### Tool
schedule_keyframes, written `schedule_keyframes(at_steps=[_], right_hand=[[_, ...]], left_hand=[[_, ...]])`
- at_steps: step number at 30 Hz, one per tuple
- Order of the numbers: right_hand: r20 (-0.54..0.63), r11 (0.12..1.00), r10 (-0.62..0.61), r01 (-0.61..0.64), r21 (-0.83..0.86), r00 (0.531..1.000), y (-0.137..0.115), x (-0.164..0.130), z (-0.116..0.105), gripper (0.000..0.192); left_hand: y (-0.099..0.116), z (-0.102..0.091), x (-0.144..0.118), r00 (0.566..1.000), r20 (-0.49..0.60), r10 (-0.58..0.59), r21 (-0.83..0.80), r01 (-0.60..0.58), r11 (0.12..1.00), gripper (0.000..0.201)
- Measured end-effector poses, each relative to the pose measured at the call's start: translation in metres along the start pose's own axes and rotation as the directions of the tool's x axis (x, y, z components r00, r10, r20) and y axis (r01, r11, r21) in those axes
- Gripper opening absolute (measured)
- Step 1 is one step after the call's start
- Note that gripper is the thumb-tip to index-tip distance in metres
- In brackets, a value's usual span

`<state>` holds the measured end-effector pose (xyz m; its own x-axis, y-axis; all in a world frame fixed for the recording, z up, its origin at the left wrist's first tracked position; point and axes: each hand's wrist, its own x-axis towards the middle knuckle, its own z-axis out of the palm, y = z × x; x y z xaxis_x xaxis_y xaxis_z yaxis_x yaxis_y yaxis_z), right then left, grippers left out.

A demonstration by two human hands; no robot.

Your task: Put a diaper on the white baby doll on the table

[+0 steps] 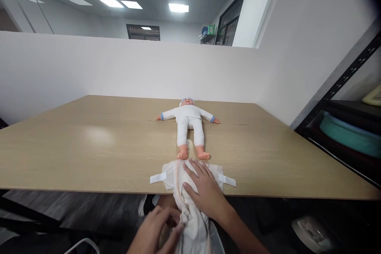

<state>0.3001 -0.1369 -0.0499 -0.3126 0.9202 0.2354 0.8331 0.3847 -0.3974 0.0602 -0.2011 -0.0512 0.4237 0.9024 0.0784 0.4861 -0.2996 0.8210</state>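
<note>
A baby doll [189, 127] in a white suit lies on its back on the wooden table [89, 147], arms spread, feet toward me. A white diaper [174, 176] with side tabs lies at the table's near edge, just below the doll's feet, its lower half hanging over the edge. My right hand [205, 190] rests flat on the diaper's upper part, fingers apart. My left hand [157, 232] pinches the hanging lower end of the diaper below the table edge.
A white partition wall [89, 67] runs behind the table. A dark metal shelf [342, 87] stands at the right with a teal round object [348, 135] on it. Dark floor and a white shoe [143, 206] show under the table edge.
</note>
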Motion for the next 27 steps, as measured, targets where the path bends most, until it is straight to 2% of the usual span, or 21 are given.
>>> schedule_keyframes(at_steps=[2, 4, 6, 8, 10, 11, 12, 14, 16, 18, 20, 22, 24, 27], right_hand=[[-0.012, 1.0, -0.005, 0.005, -0.017, 1.0, 0.002, 0.0, 0.001, 0.062], [-0.019, 0.999, -0.015, 0.014, -0.029, 1.0, 0.003, -0.001, 0.003, 0.062], [-0.025, 0.999, -0.026, 0.025, -0.037, 0.999, 0.003, -0.002, 0.005, 0.062], [-0.029, 0.999, -0.032, 0.031, -0.045, 0.999, 0.004, -0.002, 0.007, 0.062], [-0.034, 0.998, -0.03, 0.028, -0.05, 0.999, 0.006, -0.002, 0.009, 0.062], [-0.038, 0.998, -0.027, 0.025, -0.051, 0.999, 0.006, -0.002, 0.01, 0.062], [-0.044, 0.998, -0.024, 0.022, -0.05, 0.999, 0.006, -0.002, 0.011, 0.062], [-0.055, 0.999, -0.02, 0.017, -0.047, 0.998, 0.006, -0.002, 0.012, 0.063], [-0.047, 0.999, -0.019, 0.017, -0.042, 0.999, 0.005, -0.002, 0.011, 0.064], [-0.024, 0.999, -0.019, 0.018, -0.034, 1.0, 0.005, -0.001, 0.01, 0.066], [-0.001, 1.0, -0.013, 0.013, -0.023, 1.0, 0.005, 0.0, 0.007, 0.067], [0.027, 1.0, -0.002, 0.002, -0.009, 1.0, 0.007, 0.0, 0.006, 0.068], [0.066, 1.0, 0.009, -0.01, 0.01, 0.998, 0.011, 0.001, 0.005, 0.069], [0.129, 0.999, 0.003, -0.01, 0.047, 0.992, 0.019, 0.009, 0.002, 0.068]], left_hand=[[0.008, -0.03, 0.023, 0.993, -0.017, 0.115, 0.176, -0.11, 0.978, 0.021], [0.013, -0.053, 0.062, 0.968, -0.049, 0.246, 0.354, -0.213, 0.91, 0.022], [0.012, -0.066, 0.112, 0.922, -0.05, 0.385, 0.538, -0.3, 0.788, 0.03], [0.008, -0.07, 0.164, 0.896, 0.002, 0.445, 0.692, -0.323, 0.646, 0.051], [0.004, -0.068, 0.211, 0.878, 0.135, 0.458, 0.773, -0.383, 0.505, 0.078], [0.003, -0.066, 0.23, 0.856, 0.233, 0.462, 0.782, -0.447, 0.435, 0.092], [0.003, -0.064, 0.246, 0.819, 0.341, 0.461, 0.77, -0.525, 0.364, 0.105], [0.004, -0.061, 0.269, 0.718, 0.536, 0.444, 0.698, -0.673, 0.247, 0.124], [0.007, -0.059, 0.284, 0.623, 0.658, 0.423, 0.615, -0.768, 0.176, 0.129], [0.007, -0.059, 0.293, 0.563, 0.705, 0.431, 0.554, -0.817, 0.161, 0.116], [0.004, -0.059, 0.297, 0.518, 0.704, 0.486, 0.501, -0.847, 0.178, 0.085], [0.002, -0.059, 0.299, 0.492, 0.667, 0.56, 0.453, -0.864, 0.22, 0.056], [0.003, -0.059, 0.299, 0.491, 0.619, 0.613, 0.42, -0.867, 0.27, 0.042], [0.017, -0.062, 0.301, 0.531, 0.536, 0.656, 0.36, -0.847, 0.391, 0.04]])
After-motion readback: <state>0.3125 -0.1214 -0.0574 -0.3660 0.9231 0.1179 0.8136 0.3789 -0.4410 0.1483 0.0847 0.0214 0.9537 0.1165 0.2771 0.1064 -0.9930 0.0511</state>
